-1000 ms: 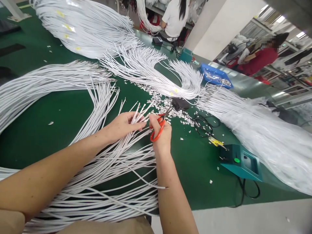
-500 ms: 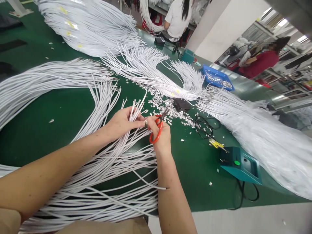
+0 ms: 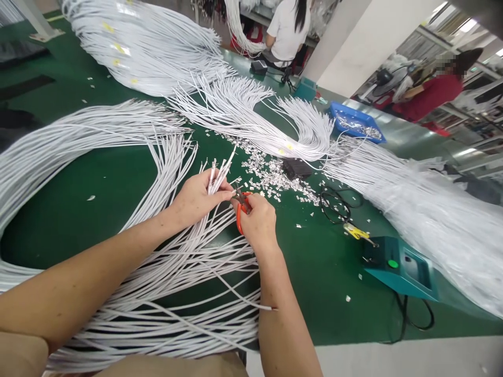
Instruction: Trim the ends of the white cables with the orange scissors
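Note:
My left hand (image 3: 202,193) is closed around several white cables (image 3: 220,175), whose stripped ends stick up past the fingers. Its thumb and forefinger pinch one cable end. Orange-handled scissors (image 3: 242,209) are gripped in my right hand (image 3: 257,217), with their dark blades at the pinched cable end by my left thumb. Whether the blades are closed on it is too small to tell. Beneath both forearms, more white cables (image 3: 165,277) spread over the green table (image 3: 314,293). Small silvery scraps (image 3: 271,178) lie heaped just beyond my hands.
Large cable bundles lie at the back left (image 3: 149,47), the far middle (image 3: 251,115) and, under clear plastic, the right (image 3: 428,204). A blue tray (image 3: 356,121) holds scraps. A teal device (image 3: 398,267) with a black cord stands at right. Two people (image 3: 288,31) work beyond the table.
My right hand has turned the scissors, bringing their blades from pointing up and away round to the cable end at my left thumb. The left hand keeps its grip. The view has shifted slightly.

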{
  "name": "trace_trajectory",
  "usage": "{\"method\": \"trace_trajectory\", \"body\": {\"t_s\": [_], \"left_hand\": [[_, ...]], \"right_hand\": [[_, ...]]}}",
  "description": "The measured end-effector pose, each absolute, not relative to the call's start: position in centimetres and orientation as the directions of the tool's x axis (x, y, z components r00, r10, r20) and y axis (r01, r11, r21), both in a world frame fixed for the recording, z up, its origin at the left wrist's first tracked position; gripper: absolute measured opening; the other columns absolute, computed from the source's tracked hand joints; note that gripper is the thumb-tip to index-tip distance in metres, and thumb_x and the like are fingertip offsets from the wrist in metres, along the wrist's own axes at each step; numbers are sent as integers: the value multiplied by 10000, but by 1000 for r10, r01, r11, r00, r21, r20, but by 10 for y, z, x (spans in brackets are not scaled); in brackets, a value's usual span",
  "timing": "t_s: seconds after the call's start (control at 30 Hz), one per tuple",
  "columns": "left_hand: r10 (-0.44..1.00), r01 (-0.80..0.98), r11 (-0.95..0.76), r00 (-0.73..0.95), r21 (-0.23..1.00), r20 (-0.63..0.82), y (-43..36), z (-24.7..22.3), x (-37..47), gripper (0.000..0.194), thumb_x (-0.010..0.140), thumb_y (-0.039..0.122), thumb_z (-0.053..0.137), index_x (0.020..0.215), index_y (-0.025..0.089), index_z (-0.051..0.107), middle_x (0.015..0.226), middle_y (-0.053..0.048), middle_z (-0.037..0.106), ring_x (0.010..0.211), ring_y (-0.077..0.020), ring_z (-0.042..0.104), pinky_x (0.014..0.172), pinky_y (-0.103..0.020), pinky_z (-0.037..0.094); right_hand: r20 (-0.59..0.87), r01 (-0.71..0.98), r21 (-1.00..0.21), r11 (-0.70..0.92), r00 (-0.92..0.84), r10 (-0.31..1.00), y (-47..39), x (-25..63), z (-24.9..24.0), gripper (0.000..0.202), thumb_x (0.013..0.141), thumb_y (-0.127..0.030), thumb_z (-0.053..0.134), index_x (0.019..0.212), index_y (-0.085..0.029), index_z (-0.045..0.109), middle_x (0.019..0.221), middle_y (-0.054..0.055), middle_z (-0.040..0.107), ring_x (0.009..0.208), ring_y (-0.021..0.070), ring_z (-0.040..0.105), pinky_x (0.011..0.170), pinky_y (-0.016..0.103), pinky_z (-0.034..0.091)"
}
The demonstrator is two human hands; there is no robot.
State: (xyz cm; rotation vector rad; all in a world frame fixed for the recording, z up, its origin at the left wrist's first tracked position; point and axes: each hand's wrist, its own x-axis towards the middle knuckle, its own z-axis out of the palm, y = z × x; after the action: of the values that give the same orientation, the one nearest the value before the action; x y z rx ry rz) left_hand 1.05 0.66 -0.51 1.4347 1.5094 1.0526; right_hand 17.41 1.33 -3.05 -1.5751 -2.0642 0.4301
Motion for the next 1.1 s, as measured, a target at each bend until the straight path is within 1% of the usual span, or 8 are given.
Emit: {"method": "trace_trajectory", "body": {"t_s": [0.3,0.47,0.57,0.67,0.73,0.8,0.93,1.1], "left_hand": [[1000,309,0,-26,951,8,8,-6,10,186,695,288,719,774,185,586,807,4,676,755,-162,621,755,-306,479],[995,114,89,30,989,-93,8,-5,12,200,735,298,676,785,197,511,746,6,685,722,-170,671,756,-325,508],[992,82,113,42,990,-116,8,-5,12,193,744,292,657,791,203,492,779,-7,708,731,-174,687,765,-331,514],[994,146,106,18,984,-110,8,-6,11,200,743,305,664,782,201,498,776,-6,697,738,-179,686,774,-336,507],[997,255,76,-17,964,-74,7,-6,11,204,727,317,685,771,195,528,764,-2,682,740,-182,665,768,-337,490],[998,356,49,-45,933,-35,5,-5,12,205,710,327,703,773,190,565,777,-4,681,746,-182,635,758,-331,471],[998,399,39,-61,916,-15,1,-5,14,216,699,333,718,805,191,595,784,3,681,737,-172,606,746,-315,451],[999,355,42,-36,934,-31,3,-6,14,191,717,321,704,792,196,580,760,5,682,747,-180,624,761,-329,456]], "right_hand": [[217,816,-498,293,-210,953,13,174,-30,370,843,-322,568,560,-203,362,646,-12,482,594,116,386,576,270,275],[209,806,-514,293,-213,954,14,176,-33,327,822,-295,567,552,-208,405,653,2,506,606,128,409,577,276,286],[190,776,-565,280,-208,959,15,179,-32,298,813,-314,579,557,-202,474,678,11,545,625,133,440,583,274,306],[151,619,-762,192,-119,981,15,179,-25,202,786,-346,619,651,-196,603,726,11,611,661,138,501,610,266,367],[93,421,-902,94,-24,995,13,175,-19,173,776,-358,635,752,-190,671,734,3,639,667,135,531,636,264,408],[25,222,-975,21,14,1000,12,170,-15,197,758,-373,663,778,-181,701,738,0,655,682,133,554,673,267,432],[-54,-7,-999,-54,14,998,12,163,-15,173,705,-341,713,758,-176,726,757,4,679,737,141,585,737,279,449],[-137,-68,-988,-135,18,990,13,162,-19,149,680,-301,707,755,-179,746,745,8,685,675,129,562,695,278,446]]}}
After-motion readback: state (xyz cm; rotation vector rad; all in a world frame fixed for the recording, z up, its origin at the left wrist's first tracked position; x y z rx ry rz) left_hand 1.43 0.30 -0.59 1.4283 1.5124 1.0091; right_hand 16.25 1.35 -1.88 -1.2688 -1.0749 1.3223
